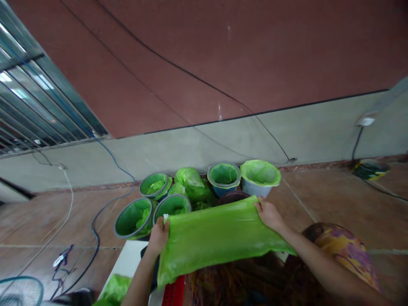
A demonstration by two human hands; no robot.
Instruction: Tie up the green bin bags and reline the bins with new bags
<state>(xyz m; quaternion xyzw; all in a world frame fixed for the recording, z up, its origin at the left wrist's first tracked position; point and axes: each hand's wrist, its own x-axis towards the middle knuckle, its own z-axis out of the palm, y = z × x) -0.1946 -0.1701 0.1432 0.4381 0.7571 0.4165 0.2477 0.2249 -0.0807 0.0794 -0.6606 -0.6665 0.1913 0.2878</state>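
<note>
The left hand (pixel 160 235) is closed in a pinch on the upper left corner of a green bag (pixel 219 238), thumb towards the bag; the right hand (pixel 270 216) pinches its upper right corner, fingers curled in. The left forearm rises steeply from the bottom edge of the frame, while the right one slants up and leftward from the lower right corner. Stretched between them at lower centre, the bag has its long axis running left to right, its right end slightly higher, and its broad side faces the camera. Lined buckets (pixel 132 219) stand behind it, around centre.
</note>
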